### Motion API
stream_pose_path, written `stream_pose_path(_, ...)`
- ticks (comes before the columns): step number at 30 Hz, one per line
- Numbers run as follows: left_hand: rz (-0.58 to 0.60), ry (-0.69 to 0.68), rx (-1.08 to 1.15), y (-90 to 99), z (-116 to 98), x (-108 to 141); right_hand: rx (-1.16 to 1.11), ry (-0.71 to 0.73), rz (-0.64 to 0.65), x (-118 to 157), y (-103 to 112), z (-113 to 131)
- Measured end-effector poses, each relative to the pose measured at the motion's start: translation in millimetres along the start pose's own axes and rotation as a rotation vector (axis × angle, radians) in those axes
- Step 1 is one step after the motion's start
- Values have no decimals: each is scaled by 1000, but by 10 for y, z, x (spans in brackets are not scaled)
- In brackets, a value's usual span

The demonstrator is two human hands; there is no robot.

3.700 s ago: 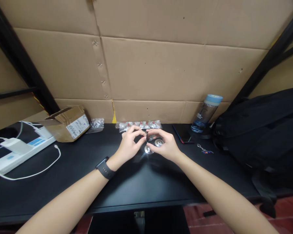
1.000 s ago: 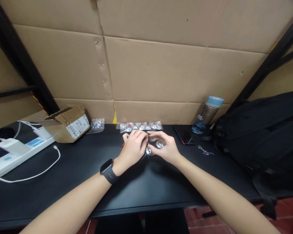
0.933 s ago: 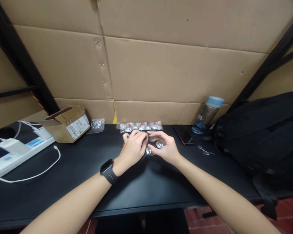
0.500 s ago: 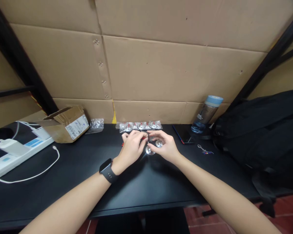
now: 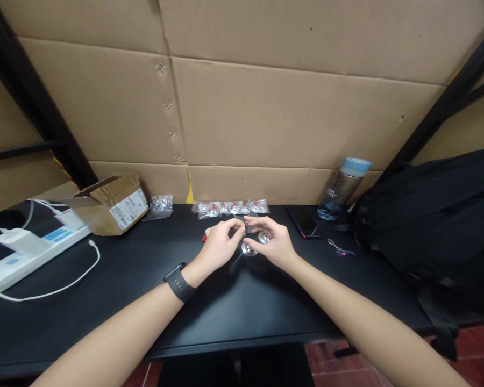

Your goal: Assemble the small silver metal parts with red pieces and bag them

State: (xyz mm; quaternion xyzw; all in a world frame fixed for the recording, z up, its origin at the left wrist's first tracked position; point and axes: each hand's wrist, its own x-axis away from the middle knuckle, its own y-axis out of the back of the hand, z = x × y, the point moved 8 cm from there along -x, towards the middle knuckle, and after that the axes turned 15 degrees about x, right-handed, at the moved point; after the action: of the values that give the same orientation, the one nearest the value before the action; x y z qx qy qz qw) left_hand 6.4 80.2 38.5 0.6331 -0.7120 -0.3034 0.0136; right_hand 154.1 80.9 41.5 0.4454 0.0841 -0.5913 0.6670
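Observation:
My left hand (image 5: 221,244), with a dark watch on its wrist, has its fingers and thumb closed at a thin metal disc (image 5: 245,228) seen edge-on. From the other side the fingers of my right hand (image 5: 276,244) curl round the same disc. Most of the disc is hidden by the fingers. Beneath my right hand lie a shiny round metal piece (image 5: 249,249) and a second round metal piece (image 5: 263,237), both on the black table. Something small and red (image 5: 204,238) shows just left of my left hand.
Clear bags with metal discs and red parts (image 5: 234,207) line the back of the table (image 5: 210,322). An opened cardboard box (image 5: 116,207), a plastic bag (image 5: 161,205) and a power strip (image 5: 32,258) are left. A phone (image 5: 304,221), bottle (image 5: 344,189), keychain (image 5: 341,248) and black backpack (image 5: 439,231) are right.
My left hand's fingers have shifted slightly, and the red bit that showed between the fingers is now hidden. Otherwise both hands stay in almost the same place.

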Motion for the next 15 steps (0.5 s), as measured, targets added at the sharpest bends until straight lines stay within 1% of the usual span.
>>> stream_pose_path(3, 38, -1, 0, -13, 1, -10, 56, 11, 12, 6, 4, 7)
stream_pose_path(6, 23, -60, -84, -5, -31, -6, 107, 0, 16, 10, -1, -11)
stream_pose_path(8, 2, -108, -166, 0, -57, 4, 112, 1, 12, 8, -6, -13)
stream_pose_path(11, 5, -162, -269, -22, -78, 21, 92, 17, 4, 0, -8, 5)
stream_pose_path(15, 35, -178, -305, -65, -54, 30, 92, 12, 0, -7, 4, 13)
